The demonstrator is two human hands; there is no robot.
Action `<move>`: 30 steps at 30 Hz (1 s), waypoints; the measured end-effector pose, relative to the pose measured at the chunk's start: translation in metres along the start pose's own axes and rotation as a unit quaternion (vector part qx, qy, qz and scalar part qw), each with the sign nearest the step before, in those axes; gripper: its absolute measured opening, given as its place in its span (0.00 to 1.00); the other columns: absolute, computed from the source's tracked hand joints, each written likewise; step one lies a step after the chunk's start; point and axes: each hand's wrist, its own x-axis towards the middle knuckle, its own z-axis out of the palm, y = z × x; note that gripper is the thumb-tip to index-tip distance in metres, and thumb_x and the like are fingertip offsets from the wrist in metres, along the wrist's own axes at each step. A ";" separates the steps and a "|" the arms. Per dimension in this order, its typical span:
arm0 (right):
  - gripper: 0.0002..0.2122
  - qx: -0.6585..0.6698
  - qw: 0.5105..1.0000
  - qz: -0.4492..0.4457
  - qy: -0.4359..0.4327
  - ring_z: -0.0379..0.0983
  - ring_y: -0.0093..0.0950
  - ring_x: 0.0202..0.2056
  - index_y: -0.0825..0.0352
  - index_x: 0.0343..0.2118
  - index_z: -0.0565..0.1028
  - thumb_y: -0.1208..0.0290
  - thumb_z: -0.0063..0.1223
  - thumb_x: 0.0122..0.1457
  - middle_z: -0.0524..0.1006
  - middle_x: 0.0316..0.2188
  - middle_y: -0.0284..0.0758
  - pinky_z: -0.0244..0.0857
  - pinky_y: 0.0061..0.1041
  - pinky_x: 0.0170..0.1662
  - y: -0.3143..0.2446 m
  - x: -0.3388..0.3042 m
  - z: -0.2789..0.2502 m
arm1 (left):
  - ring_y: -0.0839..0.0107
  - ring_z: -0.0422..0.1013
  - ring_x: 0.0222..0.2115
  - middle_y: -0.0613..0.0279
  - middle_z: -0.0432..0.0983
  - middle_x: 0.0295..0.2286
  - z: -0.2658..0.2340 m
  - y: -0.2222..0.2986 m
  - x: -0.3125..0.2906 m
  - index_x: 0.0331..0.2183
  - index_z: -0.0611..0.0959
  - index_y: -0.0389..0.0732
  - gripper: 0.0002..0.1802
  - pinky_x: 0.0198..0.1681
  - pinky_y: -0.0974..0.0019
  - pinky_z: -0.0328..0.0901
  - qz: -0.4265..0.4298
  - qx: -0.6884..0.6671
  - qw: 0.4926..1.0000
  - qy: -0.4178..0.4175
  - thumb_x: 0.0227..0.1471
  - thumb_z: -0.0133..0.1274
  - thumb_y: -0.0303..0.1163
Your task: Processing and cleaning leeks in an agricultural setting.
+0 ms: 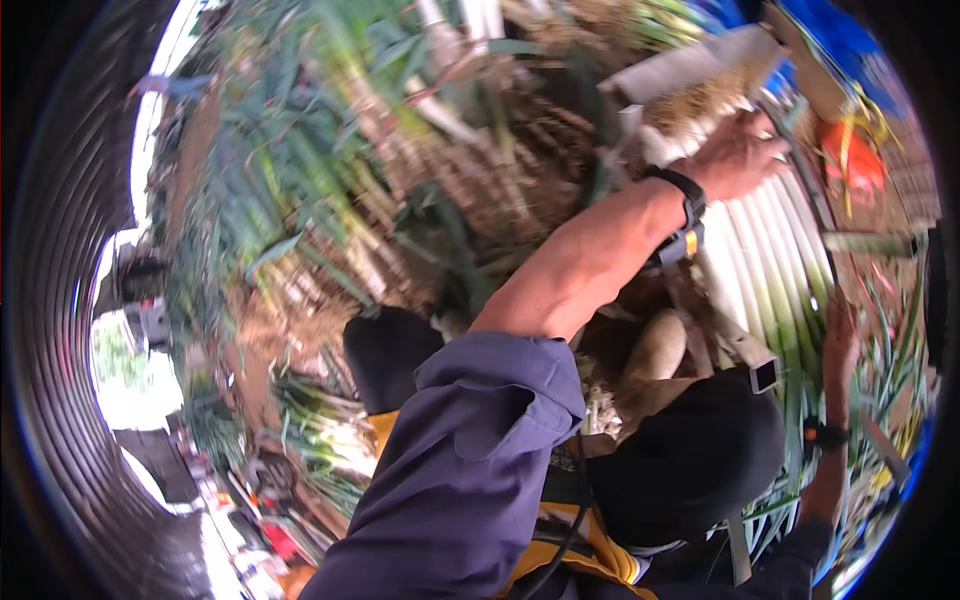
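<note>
Along the leeks, left hand near the roots and right hand beside the greens seemingly steady them; grips unclear.

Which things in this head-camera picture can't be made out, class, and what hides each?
Head view:
- White-green stalks: parts under the left hand are hidden.
- Right hand: grip too blurred to judge.
- Heaped stalks, upper left: stems smeared by blur.
- Purple sleeve: cut off by the lower edge.
- Orange item, right: too blurred to identify.
</note>
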 end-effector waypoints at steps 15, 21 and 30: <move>0.22 0.295 0.950 -0.099 -0.016 0.66 0.16 0.34 0.67 0.60 0.71 0.56 0.40 0.72 0.75 0.38 0.27 0.61 0.17 0.42 -0.310 -0.022 -0.254 | 0.69 0.77 0.37 0.54 0.79 0.38 -0.388 0.143 -0.211 0.48 0.79 0.34 0.25 0.44 0.65 0.73 -0.397 -0.347 0.825 0.202 0.65 0.49 0.48; 0.24 0.366 0.858 -0.297 -0.206 0.73 0.21 0.37 0.69 0.61 0.68 0.56 0.43 0.70 0.77 0.50 0.37 0.68 0.22 0.44 -0.509 -0.039 -0.230 | 0.69 0.76 0.32 0.57 0.80 0.35 -0.491 0.114 -0.311 0.45 0.80 0.35 0.20 0.41 0.64 0.74 -0.376 -0.448 0.640 0.498 0.58 0.59 0.41; 0.20 0.177 0.810 -0.394 -0.396 0.78 0.24 0.34 0.70 0.48 0.77 0.55 0.53 0.66 0.80 0.38 0.38 0.75 0.24 0.37 -0.720 -0.082 -0.016 | 0.73 0.70 0.31 0.64 0.78 0.33 -0.554 0.134 -0.387 0.43 0.80 0.36 0.17 0.43 0.64 0.69 -0.239 -0.489 0.585 0.602 0.67 0.47 0.40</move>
